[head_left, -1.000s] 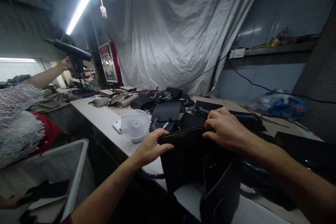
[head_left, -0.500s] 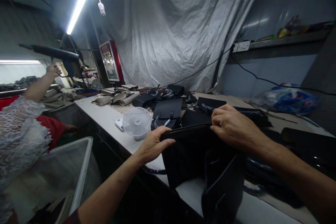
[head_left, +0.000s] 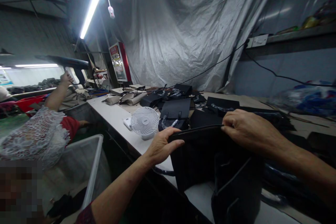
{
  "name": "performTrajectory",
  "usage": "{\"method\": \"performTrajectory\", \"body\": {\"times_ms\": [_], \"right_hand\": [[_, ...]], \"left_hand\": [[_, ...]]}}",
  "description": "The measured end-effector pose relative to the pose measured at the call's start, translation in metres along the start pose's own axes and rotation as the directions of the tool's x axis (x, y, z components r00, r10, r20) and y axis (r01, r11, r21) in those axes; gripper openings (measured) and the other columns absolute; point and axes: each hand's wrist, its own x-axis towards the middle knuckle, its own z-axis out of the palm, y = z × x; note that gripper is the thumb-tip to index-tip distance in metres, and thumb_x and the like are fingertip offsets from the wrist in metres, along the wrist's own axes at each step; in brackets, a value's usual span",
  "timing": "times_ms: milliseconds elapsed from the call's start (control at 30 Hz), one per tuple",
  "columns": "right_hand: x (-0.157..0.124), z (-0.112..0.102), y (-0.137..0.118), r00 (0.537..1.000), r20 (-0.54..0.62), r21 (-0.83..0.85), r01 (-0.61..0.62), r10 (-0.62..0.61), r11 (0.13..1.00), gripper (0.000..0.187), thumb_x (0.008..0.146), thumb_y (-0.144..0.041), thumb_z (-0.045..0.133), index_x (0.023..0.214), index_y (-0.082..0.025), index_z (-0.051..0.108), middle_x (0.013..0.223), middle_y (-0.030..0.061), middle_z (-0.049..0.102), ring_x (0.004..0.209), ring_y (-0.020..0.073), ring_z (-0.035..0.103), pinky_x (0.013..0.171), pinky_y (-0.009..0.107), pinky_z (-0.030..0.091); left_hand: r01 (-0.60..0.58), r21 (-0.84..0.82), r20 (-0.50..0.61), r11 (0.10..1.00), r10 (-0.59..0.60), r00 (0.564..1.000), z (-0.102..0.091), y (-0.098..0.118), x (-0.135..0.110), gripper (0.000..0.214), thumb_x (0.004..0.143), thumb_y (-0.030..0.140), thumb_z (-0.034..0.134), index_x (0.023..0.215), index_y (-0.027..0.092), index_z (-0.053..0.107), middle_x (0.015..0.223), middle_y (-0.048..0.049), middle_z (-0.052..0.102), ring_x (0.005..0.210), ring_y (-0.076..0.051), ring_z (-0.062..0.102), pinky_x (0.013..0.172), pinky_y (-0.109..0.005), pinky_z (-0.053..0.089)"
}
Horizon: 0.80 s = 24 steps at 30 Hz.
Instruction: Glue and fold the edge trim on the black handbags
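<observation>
A black bag (head_left: pixel 207 161) stands upright at the front of the white workbench (head_left: pixel 112 117). My left hand (head_left: pixel 161 145) grips its top edge at the left corner, thumb over the rim. My right hand (head_left: pixel 246 129) is closed over the same top edge further right, fingers curled on it. A strap of the bag hangs down its front. Behind it lie several black bag pieces (head_left: pixel 175 108).
A small white fan (head_left: pixel 145 122) stands on the bench left of my left hand. A grey bin (head_left: pixel 86 168) sits on the floor at left. A person in a white lace sleeve (head_left: pixel 39 133) reaches up to a black lamp arm (head_left: pixel 65 62). A blue plastic bag (head_left: pixel 312 99) lies at far right.
The view has shifted left and slightly down, so everything sits further right in frame. Both my hands keep the same grip on the bag's top edge. The person at left has lowered the raised arm a little.
</observation>
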Motion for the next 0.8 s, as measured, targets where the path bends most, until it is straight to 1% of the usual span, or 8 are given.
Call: {"method": "performTrajectory", "body": {"times_ms": [200,333,433,567,667,733,800], "right_hand": [[-0.002,-0.006,-0.003,1.0,0.03,-0.019,-0.008,0.008,1.0,0.027,0.09,-0.019,0.051,0.065,-0.019,0.062,0.083,0.0064,0.066,0.077,0.0211,0.061,0.066,0.032,0.04],[-0.005,-0.007,-0.001,0.999,0.038,-0.016,-0.023,0.024,1.0,0.026,0.089,-0.019,0.052,0.066,-0.02,0.061,0.084,0.0057,0.066,0.077,0.0202,0.06,0.066,0.032,0.04],[-0.005,-0.006,-0.001,0.999,0.039,-0.013,-0.026,0.026,1.0,0.025,0.089,-0.019,0.052,0.065,-0.02,0.061,0.085,0.0054,0.065,0.078,0.0199,0.059,0.067,0.032,0.04],[-0.005,-0.005,-0.001,0.999,0.032,-0.011,-0.035,0.035,0.999,0.025,0.089,-0.019,0.052,0.065,-0.02,0.06,0.086,0.0057,0.064,0.078,0.0203,0.059,0.066,0.032,0.04],[-0.006,-0.006,-0.001,0.999,0.027,-0.01,-0.034,0.035,0.999,0.025,0.089,-0.019,0.053,0.065,-0.02,0.06,0.086,0.0055,0.064,0.08,0.0205,0.059,0.068,0.033,0.04],[-0.007,-0.006,-0.002,0.999,0.025,-0.011,-0.028,0.029,1.0,0.025,0.089,-0.019,0.053,0.064,-0.02,0.059,0.086,0.0054,0.064,0.082,0.0205,0.06,0.07,0.032,0.04],[-0.008,-0.007,-0.002,0.999,0.025,-0.015,-0.027,0.028,1.0,0.025,0.088,-0.018,0.053,0.064,-0.02,0.058,0.085,0.0054,0.064,0.083,0.0205,0.059,0.071,0.032,0.04]], "left_hand": [[-0.047,0.099,-0.051,0.994,0.052,0.997,0.002,0.004,0.001,0.019,0.092,0.036,0.065,0.098,0.019,0.072,0.093,-0.0013,0.07,0.091,-0.018,0.063,0.083,-0.027,0.043],[-0.063,0.135,-0.088,0.989,0.076,0.993,0.005,0.005,0.002,0.018,0.092,0.034,0.064,0.09,0.018,0.072,0.087,-0.0016,0.069,0.086,-0.017,0.063,0.08,-0.028,0.043],[-0.067,0.161,-0.144,0.985,0.091,0.985,0.009,0.004,0.002,0.016,0.091,0.03,0.063,0.086,0.018,0.072,0.083,-0.0019,0.069,0.083,-0.017,0.062,0.077,-0.028,0.043],[-0.128,0.227,-0.189,0.965,0.173,0.967,0.013,0.001,0.002,0.017,0.092,0.027,0.061,0.083,0.017,0.072,0.079,-0.0024,0.068,0.08,-0.017,0.063,0.076,-0.029,0.044],[-0.185,0.302,-0.156,0.935,0.24,0.958,0.011,0.001,0.005,0.016,0.093,0.025,0.061,0.085,0.017,0.072,0.08,-0.0034,0.069,0.081,-0.019,0.064,0.076,-0.03,0.046],[-0.248,0.361,-0.111,0.899,0.305,0.946,0.008,0.003,0.01,0.012,0.092,0.024,0.064,0.095,0.016,0.073,0.087,-0.0054,0.072,0.084,-0.02,0.066,0.078,-0.031,0.048],[-0.341,0.414,-0.053,0.844,0.397,0.916,0.006,0.006,0.018,0.018,0.089,0.024,0.07,0.104,0.015,0.074,0.093,-0.0074,0.074,0.086,-0.022,0.068,0.079,-0.033,0.05]]}}
